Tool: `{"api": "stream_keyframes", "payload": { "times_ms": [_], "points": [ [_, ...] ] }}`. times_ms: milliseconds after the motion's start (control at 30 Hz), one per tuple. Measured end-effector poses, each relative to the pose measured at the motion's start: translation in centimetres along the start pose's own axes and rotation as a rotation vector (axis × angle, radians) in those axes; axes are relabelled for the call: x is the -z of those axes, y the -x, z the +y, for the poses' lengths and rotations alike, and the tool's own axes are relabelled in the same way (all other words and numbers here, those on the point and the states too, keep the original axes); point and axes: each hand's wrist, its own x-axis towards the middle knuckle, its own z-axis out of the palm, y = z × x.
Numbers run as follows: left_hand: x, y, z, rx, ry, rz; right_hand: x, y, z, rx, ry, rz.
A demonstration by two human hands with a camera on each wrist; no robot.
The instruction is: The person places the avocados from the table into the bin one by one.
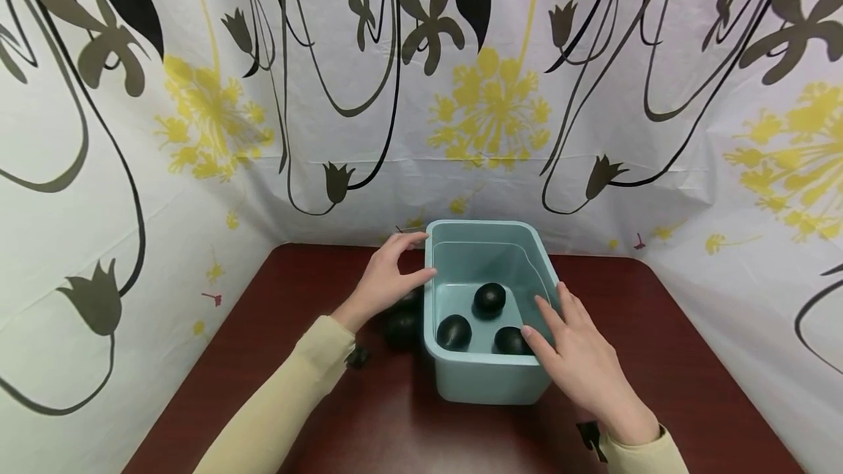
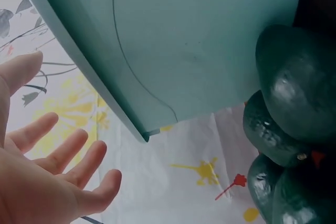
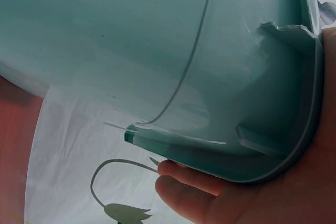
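Observation:
A light teal plastic bin (image 1: 487,380) stands on the table with three dark green avocados inside: one farther back (image 1: 489,300), one at the near left (image 1: 454,332), one at the near right (image 1: 511,341). My left hand (image 1: 387,273) is at the bin's left rim, thumb and fingers spread apart. In the left wrist view its fingers hang loosely bent beside the bin wall (image 2: 199,40). My right hand (image 1: 582,350) rests at the right rim, thumb and index finger over the inside. Its other fingertips (image 3: 181,195) show outside, below the lip.
More glossy avocados (image 2: 304,82) are piled left of the bin, partly hidden by my left arm in the head view. The dark red-brown table (image 1: 316,269) meets a floral-patterned white cloth (image 1: 421,130) behind and on both sides.

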Motion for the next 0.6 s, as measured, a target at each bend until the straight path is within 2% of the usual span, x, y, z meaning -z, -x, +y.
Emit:
{"api": "stream_keyframes", "payload": {
  "times_ms": [267,600],
  "points": [
    [0.9,0.8,-1.0,-0.005,0.073,-0.005,0.0,0.0,0.0,0.003,0.006,0.009],
    [2.4,3.3,-3.3,0.074,0.255,-0.072,0.0,0.1,-0.1,-0.002,0.002,0.007]
  ]
}}
